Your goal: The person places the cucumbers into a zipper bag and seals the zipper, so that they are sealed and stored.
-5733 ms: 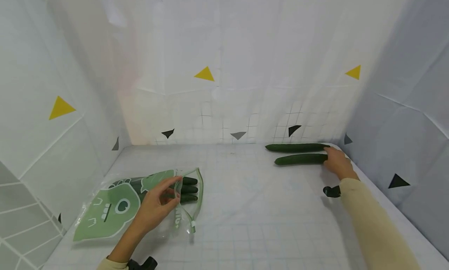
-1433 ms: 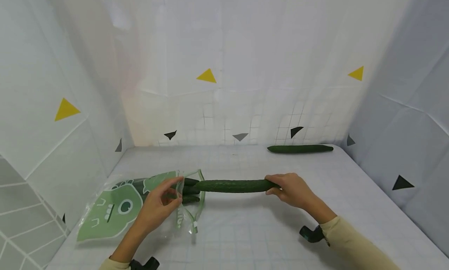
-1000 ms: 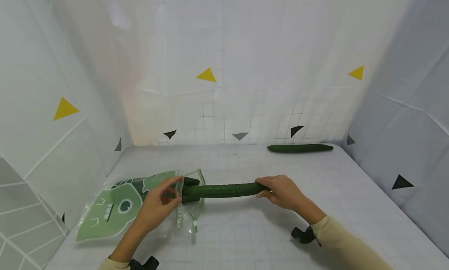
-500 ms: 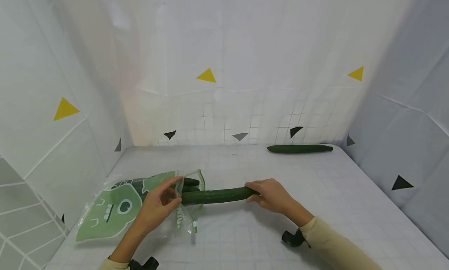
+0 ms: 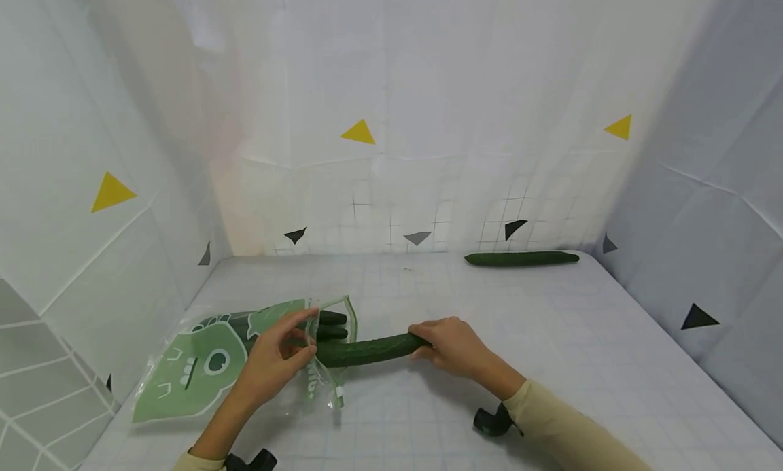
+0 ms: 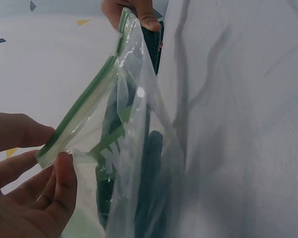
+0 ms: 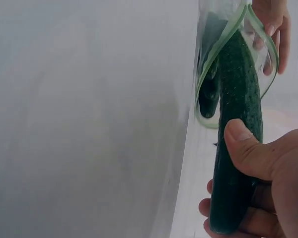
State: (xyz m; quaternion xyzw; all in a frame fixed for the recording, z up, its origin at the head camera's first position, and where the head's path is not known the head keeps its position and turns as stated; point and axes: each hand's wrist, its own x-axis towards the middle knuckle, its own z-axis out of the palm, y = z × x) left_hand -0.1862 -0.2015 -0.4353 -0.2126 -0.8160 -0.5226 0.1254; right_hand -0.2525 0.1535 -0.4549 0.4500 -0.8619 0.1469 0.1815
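A clear zip bag (image 5: 189, 372) with a green cartoon print lies on the left of the table, its mouth facing right. My left hand (image 5: 275, 355) pinches the upper edge of that mouth, and in the left wrist view its thumb and fingers hold the green zip strip (image 6: 82, 101). With my right hand (image 5: 455, 349) I grip the near end of a cucumber (image 7: 238, 99); its far end is inside the bag's opening. Other cucumbers (image 5: 333, 318) sit in the bag with their ends showing at the mouth.
One more cucumber (image 5: 521, 259) lies at the back right of the white table (image 5: 489, 416), near the rear wall sheet (image 5: 428, 83). Side sheets (image 5: 722, 185) stand to the left and right.
My right hand took the nearer of two cucumbers from the back right, brought it to the bag and has slid it leftward and slightly nearer, deeper into the mouth. The left hand stays put.
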